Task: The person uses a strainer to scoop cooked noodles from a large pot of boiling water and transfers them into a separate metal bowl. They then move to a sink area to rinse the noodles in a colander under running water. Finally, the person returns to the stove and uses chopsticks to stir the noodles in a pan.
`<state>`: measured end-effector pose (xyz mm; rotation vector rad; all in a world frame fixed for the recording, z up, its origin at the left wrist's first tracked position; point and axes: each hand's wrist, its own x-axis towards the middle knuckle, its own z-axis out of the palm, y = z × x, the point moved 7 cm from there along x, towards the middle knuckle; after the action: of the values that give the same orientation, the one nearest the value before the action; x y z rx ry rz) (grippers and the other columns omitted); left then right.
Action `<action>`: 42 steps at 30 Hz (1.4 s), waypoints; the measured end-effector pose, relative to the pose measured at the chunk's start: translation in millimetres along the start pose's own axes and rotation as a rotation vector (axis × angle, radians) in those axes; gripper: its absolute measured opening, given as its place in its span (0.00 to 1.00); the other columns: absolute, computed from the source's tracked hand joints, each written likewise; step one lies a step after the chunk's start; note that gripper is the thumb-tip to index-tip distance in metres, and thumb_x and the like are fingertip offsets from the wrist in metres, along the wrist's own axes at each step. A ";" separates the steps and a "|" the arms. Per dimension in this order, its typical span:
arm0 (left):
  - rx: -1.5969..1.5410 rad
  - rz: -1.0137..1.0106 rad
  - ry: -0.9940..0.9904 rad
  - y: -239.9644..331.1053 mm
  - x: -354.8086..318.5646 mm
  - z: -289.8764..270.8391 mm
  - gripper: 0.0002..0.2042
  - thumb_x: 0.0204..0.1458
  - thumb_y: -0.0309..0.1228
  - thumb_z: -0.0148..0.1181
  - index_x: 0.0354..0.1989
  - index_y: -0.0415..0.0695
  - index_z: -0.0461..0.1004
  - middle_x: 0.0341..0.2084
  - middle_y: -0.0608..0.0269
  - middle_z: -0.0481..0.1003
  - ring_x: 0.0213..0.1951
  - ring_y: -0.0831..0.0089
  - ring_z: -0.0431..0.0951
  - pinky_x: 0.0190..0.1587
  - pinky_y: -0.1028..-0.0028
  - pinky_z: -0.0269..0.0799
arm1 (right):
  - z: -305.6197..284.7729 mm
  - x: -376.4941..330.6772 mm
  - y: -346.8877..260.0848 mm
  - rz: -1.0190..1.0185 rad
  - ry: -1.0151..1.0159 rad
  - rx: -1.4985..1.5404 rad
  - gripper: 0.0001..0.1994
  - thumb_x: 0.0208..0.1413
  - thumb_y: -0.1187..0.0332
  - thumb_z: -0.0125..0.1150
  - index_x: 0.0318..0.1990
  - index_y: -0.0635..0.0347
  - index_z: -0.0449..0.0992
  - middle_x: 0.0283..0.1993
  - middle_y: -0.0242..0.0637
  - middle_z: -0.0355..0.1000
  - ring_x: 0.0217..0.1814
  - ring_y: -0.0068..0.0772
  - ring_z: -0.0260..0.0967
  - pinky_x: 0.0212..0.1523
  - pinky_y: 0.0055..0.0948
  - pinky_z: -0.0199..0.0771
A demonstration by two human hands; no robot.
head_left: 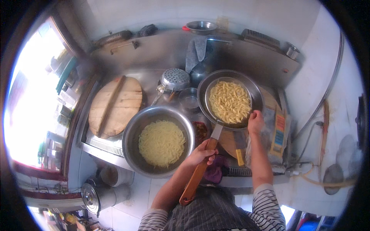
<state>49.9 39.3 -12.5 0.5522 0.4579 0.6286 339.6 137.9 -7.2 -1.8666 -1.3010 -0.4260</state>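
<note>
With the left hand (204, 154) wrapped round the wooden handle (191, 181) and the right hand (255, 122) curled on the metal bowl's rim (258, 94), I'd hold the scoop of noodles (228, 101) level, toward the tabletop's (151, 78) right edge.

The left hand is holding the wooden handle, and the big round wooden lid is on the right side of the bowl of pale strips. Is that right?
Not quite: the round wooden lid is on the left side of the bowl of pale strips, as the head view shows. The left hand is indeed holding the wooden handle.
</note>
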 end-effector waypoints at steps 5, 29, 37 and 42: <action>0.006 0.004 -0.003 2.2 -1.7 0.5 0.24 0.53 0.21 0.48 0.58 0.46 0.51 0.34 0.58 0.67 0.23 0.78 0.65 0.20 0.79 0.62 | -0.5 -0.3 -4.7 -0.011 0.002 0.069 0.06 0.45 0.72 0.57 0.32 0.57 0.69 0.30 0.40 0.71 0.29 0.46 0.69 0.28 0.41 0.69; -0.044 0.053 -0.051 -4.3 -1.6 -5.7 0.27 0.52 0.21 0.48 0.60 0.47 0.48 0.33 0.58 0.66 0.23 0.76 0.65 0.21 0.78 0.62 | 18.0 -7.2 13.7 0.081 -0.037 0.053 0.07 0.48 0.68 0.56 0.36 0.54 0.72 0.34 0.40 0.72 0.33 0.46 0.69 0.31 0.41 0.69; 0.046 0.056 -0.007 -2.7 -4.1 2.4 0.24 0.52 0.20 0.49 0.57 0.47 0.51 0.24 0.67 0.61 0.22 0.79 0.62 0.20 0.79 0.61 | 21.6 -3.2 23.4 0.044 -0.026 0.061 0.07 0.48 0.69 0.55 0.36 0.55 0.72 0.34 0.42 0.72 0.34 0.47 0.69 0.31 0.41 0.68; 0.029 0.124 -0.006 9.1 -42.7 12.9 0.23 0.53 0.20 0.49 0.57 0.46 0.51 0.23 0.68 0.60 0.22 0.79 0.61 0.19 0.79 0.59 | 16.6 1.9 33.5 -0.022 -0.027 -0.012 0.07 0.49 0.71 0.53 0.36 0.56 0.72 0.36 0.44 0.71 0.35 0.48 0.69 0.32 0.42 0.67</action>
<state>22.4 13.1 12.7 0.6134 0.4295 0.7397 367.7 146.9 -30.4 -1.8755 -1.3408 -0.4220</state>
